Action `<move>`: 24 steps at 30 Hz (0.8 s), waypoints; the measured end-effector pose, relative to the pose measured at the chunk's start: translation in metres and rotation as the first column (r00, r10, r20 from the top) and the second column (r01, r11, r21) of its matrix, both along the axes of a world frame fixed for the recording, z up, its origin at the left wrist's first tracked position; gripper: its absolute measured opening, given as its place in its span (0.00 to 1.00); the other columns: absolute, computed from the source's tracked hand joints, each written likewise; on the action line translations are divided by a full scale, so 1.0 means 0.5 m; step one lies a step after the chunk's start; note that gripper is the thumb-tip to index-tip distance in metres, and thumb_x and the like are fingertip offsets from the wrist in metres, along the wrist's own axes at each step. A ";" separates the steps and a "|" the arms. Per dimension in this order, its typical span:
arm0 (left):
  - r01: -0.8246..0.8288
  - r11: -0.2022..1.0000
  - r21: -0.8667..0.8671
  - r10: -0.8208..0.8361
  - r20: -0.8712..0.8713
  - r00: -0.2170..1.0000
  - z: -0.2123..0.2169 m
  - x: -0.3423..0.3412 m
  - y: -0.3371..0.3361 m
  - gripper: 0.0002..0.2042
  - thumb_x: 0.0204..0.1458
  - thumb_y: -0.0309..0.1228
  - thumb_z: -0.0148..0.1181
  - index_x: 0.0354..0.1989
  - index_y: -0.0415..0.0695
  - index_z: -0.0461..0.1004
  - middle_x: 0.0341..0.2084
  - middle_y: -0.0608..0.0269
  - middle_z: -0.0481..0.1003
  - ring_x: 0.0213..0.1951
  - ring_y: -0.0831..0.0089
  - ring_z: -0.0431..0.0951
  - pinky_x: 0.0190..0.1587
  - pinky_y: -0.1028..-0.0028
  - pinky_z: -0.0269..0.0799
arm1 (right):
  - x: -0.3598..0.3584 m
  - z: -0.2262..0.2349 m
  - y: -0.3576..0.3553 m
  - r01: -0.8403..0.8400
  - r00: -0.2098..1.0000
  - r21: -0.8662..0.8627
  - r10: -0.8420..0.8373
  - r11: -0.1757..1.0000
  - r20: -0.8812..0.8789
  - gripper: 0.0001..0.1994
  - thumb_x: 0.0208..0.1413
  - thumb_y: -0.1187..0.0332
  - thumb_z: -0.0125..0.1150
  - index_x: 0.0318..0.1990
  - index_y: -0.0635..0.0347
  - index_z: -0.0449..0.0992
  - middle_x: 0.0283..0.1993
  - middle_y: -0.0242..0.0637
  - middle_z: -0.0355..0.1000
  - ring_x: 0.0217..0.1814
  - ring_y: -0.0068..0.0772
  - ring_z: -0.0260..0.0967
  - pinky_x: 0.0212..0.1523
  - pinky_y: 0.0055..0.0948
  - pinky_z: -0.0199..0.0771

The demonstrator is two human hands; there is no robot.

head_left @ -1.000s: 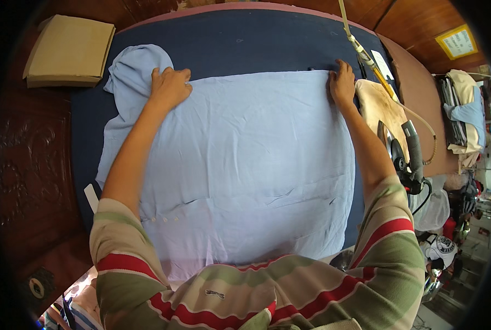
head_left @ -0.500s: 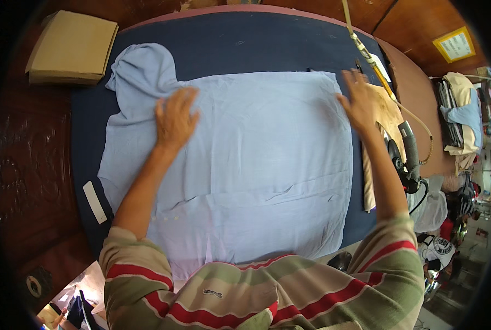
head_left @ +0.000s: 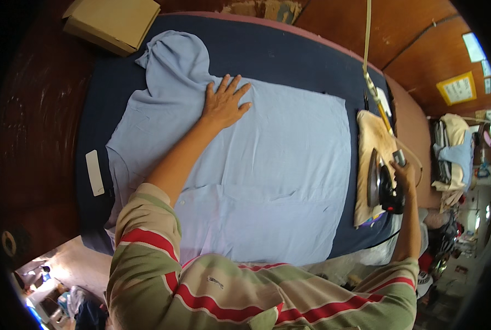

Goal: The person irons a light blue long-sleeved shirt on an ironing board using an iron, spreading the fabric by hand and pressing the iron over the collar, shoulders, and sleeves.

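A light blue shirt (head_left: 289,148) lies spread over a dark navy padded table, its sleeve bunched at the far left. My left hand (head_left: 226,103) rests flat on the shirt near its far edge, fingers spread. To the right, my right hand (head_left: 405,175) is wrapped round the grey handle of a black iron (head_left: 387,190). The iron is tilted on its side, and its soleplate edge shows toward the shirt. Beneath it lies a folded cream cloth pad (head_left: 366,129). My right fingers are partly hidden behind the handle.
A cardboard box (head_left: 113,22) stands at the far left corner. A white strip (head_left: 94,172) lies by the table's left edge. A hose (head_left: 367,44) hangs down toward the iron. Folded garments (head_left: 453,148) are stacked at the right.
My right hand has moved from above the shirt's far right corner to the iron and gripped it. My left hand has settled flat on the shirt. The view has turned.
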State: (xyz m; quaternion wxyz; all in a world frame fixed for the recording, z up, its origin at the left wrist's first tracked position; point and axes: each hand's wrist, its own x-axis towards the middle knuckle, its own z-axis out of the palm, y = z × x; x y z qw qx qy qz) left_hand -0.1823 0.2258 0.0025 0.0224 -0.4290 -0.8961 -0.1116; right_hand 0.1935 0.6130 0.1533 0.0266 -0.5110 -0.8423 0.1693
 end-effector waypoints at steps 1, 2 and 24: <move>-0.008 1.000 -0.021 0.009 0.023 1.000 0.005 -0.010 0.019 0.27 0.55 0.50 0.44 0.63 0.58 0.55 0.66 0.61 0.49 0.67 0.60 0.44 0.61 0.45 0.40 | -0.004 0.011 -0.027 -0.062 0.998 0.052 0.062 0.997 -0.003 0.21 0.40 0.59 0.68 0.34 0.70 0.74 0.19 0.38 0.69 0.19 0.30 0.69 0.22 0.31 0.68; -0.020 0.999 -0.036 0.022 0.046 0.999 0.009 -0.008 0.024 0.27 0.55 0.50 0.43 0.64 0.59 0.54 0.66 0.61 0.48 0.67 0.60 0.43 0.62 0.45 0.39 | -0.009 0.014 -0.048 -0.214 0.977 0.113 0.215 0.970 0.005 0.22 0.39 0.59 0.68 0.36 0.70 0.73 0.22 0.42 0.71 0.23 0.35 0.71 0.26 0.33 0.69; 0.028 0.942 0.335 -0.052 0.061 0.997 -0.032 -0.231 -0.100 0.13 0.53 0.39 0.53 0.42 0.46 0.71 0.54 0.68 0.66 0.57 0.71 0.63 0.56 0.61 0.52 | -0.673 -0.018 -0.479 -0.779 0.627 0.096 0.772 0.620 0.104 0.23 0.50 0.49 0.52 0.36 0.63 0.77 0.31 0.52 0.74 0.36 0.52 0.73 0.39 0.41 0.72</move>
